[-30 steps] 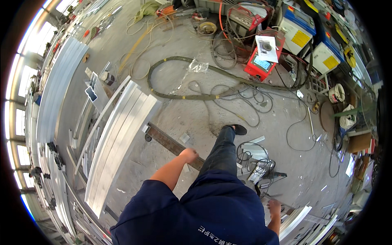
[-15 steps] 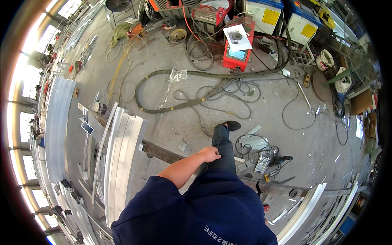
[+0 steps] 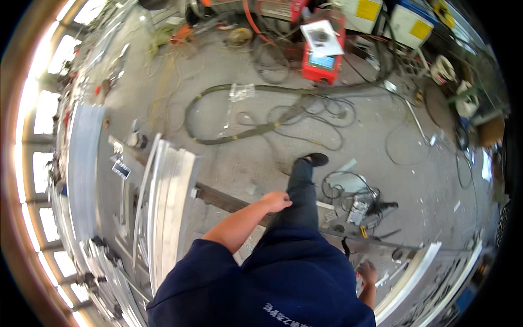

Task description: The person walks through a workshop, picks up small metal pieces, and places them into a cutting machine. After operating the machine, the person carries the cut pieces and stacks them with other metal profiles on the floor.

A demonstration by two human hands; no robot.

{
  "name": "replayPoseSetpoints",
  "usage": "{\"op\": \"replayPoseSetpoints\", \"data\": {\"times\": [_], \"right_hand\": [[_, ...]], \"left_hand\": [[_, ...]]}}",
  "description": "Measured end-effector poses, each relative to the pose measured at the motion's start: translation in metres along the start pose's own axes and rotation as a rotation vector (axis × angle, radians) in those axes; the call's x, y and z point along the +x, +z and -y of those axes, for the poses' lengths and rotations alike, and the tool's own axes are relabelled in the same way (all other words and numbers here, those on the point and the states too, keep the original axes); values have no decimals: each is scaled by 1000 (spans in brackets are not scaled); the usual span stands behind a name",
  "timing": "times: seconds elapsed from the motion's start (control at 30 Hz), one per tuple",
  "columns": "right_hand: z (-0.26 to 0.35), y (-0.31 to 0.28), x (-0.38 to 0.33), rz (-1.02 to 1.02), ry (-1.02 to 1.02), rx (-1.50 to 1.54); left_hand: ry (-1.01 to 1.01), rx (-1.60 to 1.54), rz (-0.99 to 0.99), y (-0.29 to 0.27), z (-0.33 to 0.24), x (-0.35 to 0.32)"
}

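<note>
I stand on a concrete workshop floor, looking down past my dark blue shirt and dark trousers. My left hand (image 3: 277, 201) hangs beside my thigh, fingers loosely curled, holding nothing that I can see. Just behind it a rusty steel bar (image 3: 220, 199) lies across the floor. My right hand (image 3: 367, 272) is low at my right side, mostly hidden by my body; I cannot tell whether it holds anything. My black shoe (image 3: 314, 159) is stepped forward.
A stack of long aluminium profiles (image 3: 168, 201) lies to my left. A thick hose (image 3: 234, 133) and several cables loop across the floor ahead. A red machine (image 3: 322, 57) stands at the back. A power tool with cord (image 3: 362, 207) lies to my right.
The view has swung left and down as I step forward. My left arm has swung forward beside my thigh. The red machine and hose now sit further right in view.
</note>
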State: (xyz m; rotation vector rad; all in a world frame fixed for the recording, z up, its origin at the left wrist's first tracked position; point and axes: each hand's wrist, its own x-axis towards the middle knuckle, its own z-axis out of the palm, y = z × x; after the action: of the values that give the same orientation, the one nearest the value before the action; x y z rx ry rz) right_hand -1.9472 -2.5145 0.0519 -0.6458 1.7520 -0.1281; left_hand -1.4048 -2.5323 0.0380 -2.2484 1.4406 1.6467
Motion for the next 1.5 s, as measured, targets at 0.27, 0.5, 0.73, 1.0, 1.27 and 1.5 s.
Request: {"op": "replayPoseSetpoints", "data": {"times": [0.27, 0.5, 0.73, 1.0, 1.27, 1.5], "right_hand": [[6, 16, 12, -53, -6, -114], [-62, 74, 24, -115, 89, -148], [-118, 165, -30, 540, 4, -249], [-96, 175, -54, 916, -64, 57], [-83, 143, 113, -518, -582, -187], [-111, 157, 196, -606, -703, -448]], "left_hand": [[-24, 54, 94, 2, -47, 1], [112, 388, 706, -10, -95, 17], [-108, 600, 1317, 1, -119, 38], [118, 985, 1436, 76, -178, 94], [470, 827, 482, 161, -141, 214], [501, 995, 561, 192, -111, 267]]}}
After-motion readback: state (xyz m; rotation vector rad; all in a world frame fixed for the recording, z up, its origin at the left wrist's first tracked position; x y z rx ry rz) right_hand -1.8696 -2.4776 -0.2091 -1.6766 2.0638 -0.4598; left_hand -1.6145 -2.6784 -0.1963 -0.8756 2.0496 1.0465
